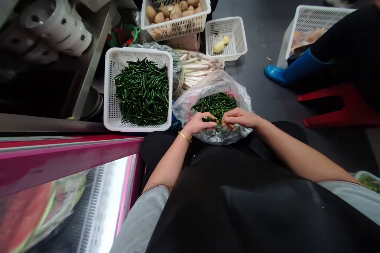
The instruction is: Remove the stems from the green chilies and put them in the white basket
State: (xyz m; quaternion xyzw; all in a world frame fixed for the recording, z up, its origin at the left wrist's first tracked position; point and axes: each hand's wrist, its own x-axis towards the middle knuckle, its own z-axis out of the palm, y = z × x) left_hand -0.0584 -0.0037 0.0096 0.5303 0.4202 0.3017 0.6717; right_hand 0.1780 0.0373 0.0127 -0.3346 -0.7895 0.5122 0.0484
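Chili basket (112, 101) left of bag (184, 107) | stalks (196, 68) behind | 2 peeled potatoes (219, 47) beyond

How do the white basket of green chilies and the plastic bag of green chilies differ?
The white basket is stiff with perforated walls; the plastic bag is see-through and crumpled. The white basket stands to the left, while the plastic bag lies beneath the left hand and right hand. Both are open-topped.
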